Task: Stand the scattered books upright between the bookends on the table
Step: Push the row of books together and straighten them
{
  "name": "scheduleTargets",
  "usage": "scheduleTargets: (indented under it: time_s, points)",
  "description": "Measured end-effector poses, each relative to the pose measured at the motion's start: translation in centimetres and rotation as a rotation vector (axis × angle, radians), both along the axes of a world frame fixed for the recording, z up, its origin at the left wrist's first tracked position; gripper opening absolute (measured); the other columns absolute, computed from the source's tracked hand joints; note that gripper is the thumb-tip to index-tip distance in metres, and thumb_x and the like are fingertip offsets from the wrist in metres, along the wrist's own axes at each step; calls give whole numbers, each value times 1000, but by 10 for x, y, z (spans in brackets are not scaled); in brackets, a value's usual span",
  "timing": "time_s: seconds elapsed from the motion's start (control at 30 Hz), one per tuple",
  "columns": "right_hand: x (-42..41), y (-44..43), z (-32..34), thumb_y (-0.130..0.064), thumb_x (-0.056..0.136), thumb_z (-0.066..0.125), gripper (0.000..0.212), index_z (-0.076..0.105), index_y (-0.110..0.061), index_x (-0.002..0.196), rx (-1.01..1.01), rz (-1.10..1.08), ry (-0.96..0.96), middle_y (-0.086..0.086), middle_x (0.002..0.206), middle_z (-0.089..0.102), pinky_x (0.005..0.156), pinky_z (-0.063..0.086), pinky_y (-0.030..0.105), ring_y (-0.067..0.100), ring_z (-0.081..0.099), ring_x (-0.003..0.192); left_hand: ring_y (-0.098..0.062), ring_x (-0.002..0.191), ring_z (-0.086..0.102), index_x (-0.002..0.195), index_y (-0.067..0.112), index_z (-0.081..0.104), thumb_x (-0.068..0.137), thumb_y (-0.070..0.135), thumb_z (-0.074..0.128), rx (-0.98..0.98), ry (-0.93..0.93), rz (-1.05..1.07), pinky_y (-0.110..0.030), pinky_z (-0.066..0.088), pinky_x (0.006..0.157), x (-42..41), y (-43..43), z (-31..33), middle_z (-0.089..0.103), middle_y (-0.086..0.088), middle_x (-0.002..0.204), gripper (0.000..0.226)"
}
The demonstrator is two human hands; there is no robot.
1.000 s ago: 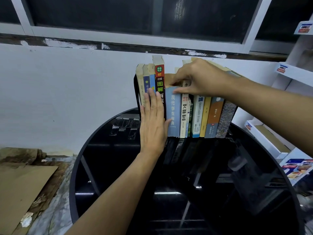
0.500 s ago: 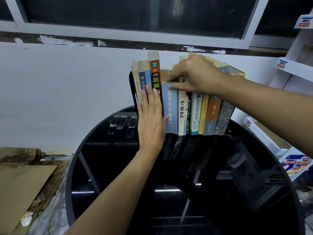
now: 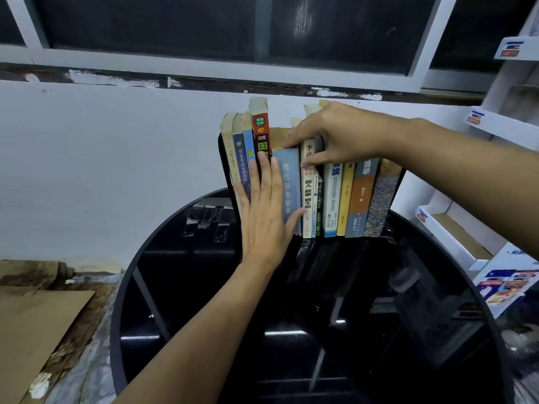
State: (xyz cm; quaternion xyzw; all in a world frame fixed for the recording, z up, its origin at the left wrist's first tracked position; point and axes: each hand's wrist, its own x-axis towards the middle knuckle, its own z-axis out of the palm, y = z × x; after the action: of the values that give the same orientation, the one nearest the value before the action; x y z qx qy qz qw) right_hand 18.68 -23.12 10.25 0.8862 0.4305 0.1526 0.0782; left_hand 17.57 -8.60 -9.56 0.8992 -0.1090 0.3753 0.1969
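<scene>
Round black glossy table against white wall; dark window above, paint flaking along sill. I see cardboard sheet lower left, white display shelves right.

Row of books upright at table's far edge, between left bookend and right bookend.

Left hand flat, fingers straight, pressing spines at left of row, hiding lower part of red book.

Right hand curled over book tops, pinching cream-spined book beside pale blue book; tops behind it hidden.

Cardboard sheet lies at left, white shelves at right, dark window above.
</scene>
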Motion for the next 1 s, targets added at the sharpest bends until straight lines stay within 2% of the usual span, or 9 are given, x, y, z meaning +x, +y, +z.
scheduleTargets:
  time_s: [0.1, 0.43, 0.6, 0.77, 1.0]
  points:
    - [0, -1, -2, -40, 85, 76, 49, 66, -27, 131, -25, 1, -16, -3, 128, 70, 98, 52, 47, 20, 65, 118, -27, 156, -14, 161, 11, -6, 92, 61, 60, 20, -4, -44, -55, 1, 126, 1, -11, 3, -12, -11, 169, 108]
    - [9, -6, -10, -30, 85, 80, 43, 71, -21, 126, 39, 10, -55, 0, 126, 71, 99, 52, 45, 19, 66, 118, -25, 154, -17, 159, 13, -12, 91, 59, 60, 48, -2, 10, -55, 3, 126, 9, -16, -1, -8, -13, 170, 109]
    - [9, -7, -14, -26, 85, 80, 42, 71, -19, 125, 54, 14, -76, 2, 126, 71, 100, 52, 46, 21, 65, 119, -29, 156, -10, 159, 12, -7, 90, 56, 63, 40, -17, 16, -55, 4, 126, 9, -17, -2, -4, -15, 170, 108]
    - [10, -8, -15, -25, 84, 81, 41, 72, -19, 124, 68, 13, -89, 3, 125, 72, 100, 52, 46, 21, 66, 118, -31, 157, -7, 159, 12, -10, 90, 55, 62, 45, -15, 17, -55, 4, 126, 10, -17, -2, -5, -15, 170, 108]
    - [10, -11, -21, -25, 86, 79, 41, 70, -16, 124, 88, 33, -95, 5, 123, 71, 98, 52, 48, 24, 64, 118, -25, 154, -18, 158, 14, -14, 91, 54, 63, 37, -17, 4, -54, 2, 126, 7, -15, -1, -8, -13, 170, 110]
